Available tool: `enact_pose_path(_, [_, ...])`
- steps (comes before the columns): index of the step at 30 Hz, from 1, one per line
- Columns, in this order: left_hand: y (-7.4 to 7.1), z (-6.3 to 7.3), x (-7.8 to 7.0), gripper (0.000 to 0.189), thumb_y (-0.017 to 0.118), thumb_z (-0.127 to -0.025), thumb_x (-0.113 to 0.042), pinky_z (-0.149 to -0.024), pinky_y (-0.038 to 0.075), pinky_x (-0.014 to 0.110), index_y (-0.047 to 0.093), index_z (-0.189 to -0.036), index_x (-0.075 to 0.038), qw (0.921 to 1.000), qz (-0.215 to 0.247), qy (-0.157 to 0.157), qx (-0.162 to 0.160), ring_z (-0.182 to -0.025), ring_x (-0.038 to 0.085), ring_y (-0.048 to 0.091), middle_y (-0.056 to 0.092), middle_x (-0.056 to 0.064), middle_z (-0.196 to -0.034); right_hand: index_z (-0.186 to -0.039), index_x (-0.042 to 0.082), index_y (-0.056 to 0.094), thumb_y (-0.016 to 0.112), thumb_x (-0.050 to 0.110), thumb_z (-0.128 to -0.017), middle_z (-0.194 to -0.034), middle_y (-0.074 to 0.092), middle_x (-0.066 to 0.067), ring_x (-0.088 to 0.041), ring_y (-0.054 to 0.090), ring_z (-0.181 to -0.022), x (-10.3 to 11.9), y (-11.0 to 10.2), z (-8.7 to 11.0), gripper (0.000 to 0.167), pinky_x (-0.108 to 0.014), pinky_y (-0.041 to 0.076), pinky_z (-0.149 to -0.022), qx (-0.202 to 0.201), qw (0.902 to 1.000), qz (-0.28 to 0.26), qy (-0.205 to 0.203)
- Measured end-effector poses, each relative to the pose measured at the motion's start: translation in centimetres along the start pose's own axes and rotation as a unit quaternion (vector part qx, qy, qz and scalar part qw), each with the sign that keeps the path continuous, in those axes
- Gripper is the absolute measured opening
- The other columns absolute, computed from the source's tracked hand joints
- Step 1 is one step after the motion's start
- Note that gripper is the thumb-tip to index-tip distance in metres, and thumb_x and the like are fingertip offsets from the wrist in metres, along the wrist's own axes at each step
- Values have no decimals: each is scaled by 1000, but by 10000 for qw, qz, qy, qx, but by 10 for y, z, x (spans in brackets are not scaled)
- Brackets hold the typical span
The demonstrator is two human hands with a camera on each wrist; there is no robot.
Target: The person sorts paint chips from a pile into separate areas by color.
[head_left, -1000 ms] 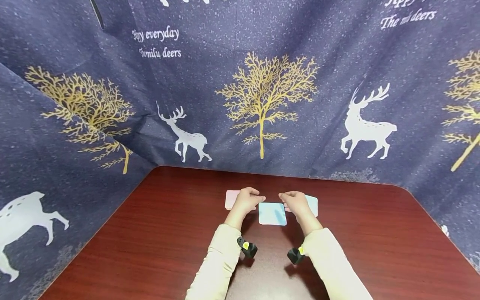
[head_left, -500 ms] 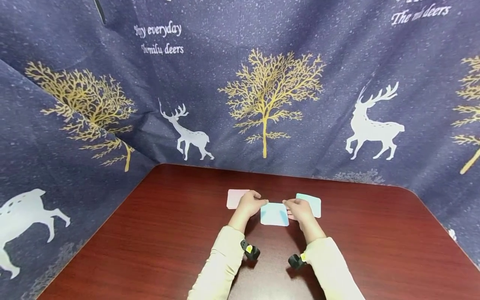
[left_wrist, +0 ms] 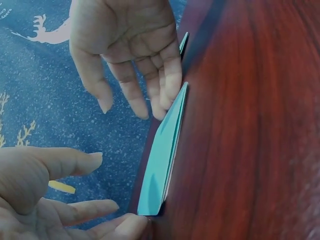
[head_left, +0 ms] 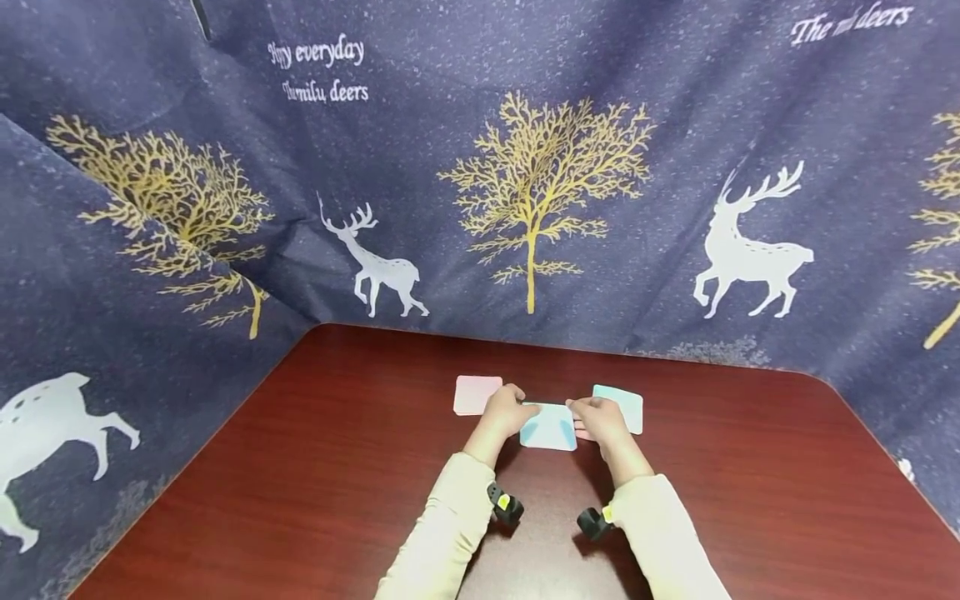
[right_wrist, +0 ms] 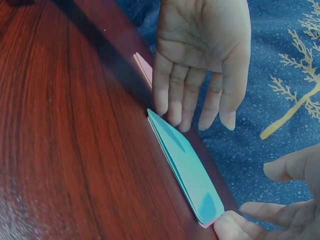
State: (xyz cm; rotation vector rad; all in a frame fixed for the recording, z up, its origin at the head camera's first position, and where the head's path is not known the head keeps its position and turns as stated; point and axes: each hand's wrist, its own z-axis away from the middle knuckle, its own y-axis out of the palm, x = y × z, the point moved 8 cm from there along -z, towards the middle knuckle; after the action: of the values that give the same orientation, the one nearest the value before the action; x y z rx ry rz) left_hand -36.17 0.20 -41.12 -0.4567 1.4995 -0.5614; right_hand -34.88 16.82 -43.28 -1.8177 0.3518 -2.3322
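Note:
A thin stack of light-blue cards (head_left: 549,427) with rounded corners lies flat on the table between my two hands; a pink layer peeks out under one corner in the right wrist view. My left hand (head_left: 506,410) is at its left side, fingers loosely extended, little-finger side low by the stack's edge (left_wrist: 159,160). On the opposite side, my right hand (head_left: 600,421) has relaxed fingers, with low fingertips right at the stack's corner (right_wrist: 187,175). Neither hand grips anything.
Behind my left hand lies a pink stack of cards (head_left: 474,394). Another light-blue card stack (head_left: 628,408) lies behind my right hand. Past the back edge of the reddish wooden table (head_left: 360,467) hangs a dark blue cloth (head_left: 420,167) printed with deer and trees.
My left hand has moved right to the middle stack's edge, uncovering more of the pink stack. My right hand has come down beside the stack, uncovering more of the right-hand blue stack.

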Motion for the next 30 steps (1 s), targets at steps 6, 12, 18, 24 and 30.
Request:
enact_pose_path(6, [4, -1, 1, 38, 69, -83, -18, -77, 53, 38, 59, -111, 6, 9999, 138, -26, 31, -93, 30, 61, 64, 20, -104, -123, -16, 49, 53, 19, -95, -111, 59, -26, -21, 64, -87, -1, -1, 0, 45, -30, 57, -75, 34, 9999, -126, 32])
enact_pose_path(12, [5, -3, 5, 37, 70, -83, -17, -80, 51, 39, 58, -109, 6, 9997, 250, -52, -34, -92, 29, 59, 63, 19, -101, -127, -15, 47, 51, 20, -96, -120, 56, -30, -32, 61, -104, -3, 0, -1, 47, -32, 56, -80, 21, 9997, -199, 144])
enact_pose_path(18, [5, -4, 10, 36, 70, -82, -15, -82, 52, 42, 57, -109, 6, 9986, 497, -165, -61, -96, 33, 61, 64, 22, -102, -128, -13, 49, 48, 18, -95, -122, 56, -31, -25, 64, -96, -2, 0, -2, 45, -30, 56, -79, -14, 9996, -266, 96])
enact_pose_path(24, [7, -4, 15, 35, 68, -84, -10, -78, 55, 39, 55, -111, 7, 9935, 1088, -326, 30, -90, 33, 64, 62, 22, -102, -129, -14, 46, 50, 8, -94, -124, 55, -30, -23, 63, -94, -2, -1, -1, 42, -30, 56, -81, -10, 9993, -381, -2])
enact_pose_path(30, [10, -4, 16, 35, 66, -85, -7, -77, 57, 38, 54, -112, 9, 9884, 1462, -388, 113, -88, 32, 64, 59, 22, -101, -128, -16, 46, 52, 1, -92, -120, 52, -33, -36, 61, -106, -2, -1, 0, 41, -36, 54, -87, -16, 9996, -204, -194])
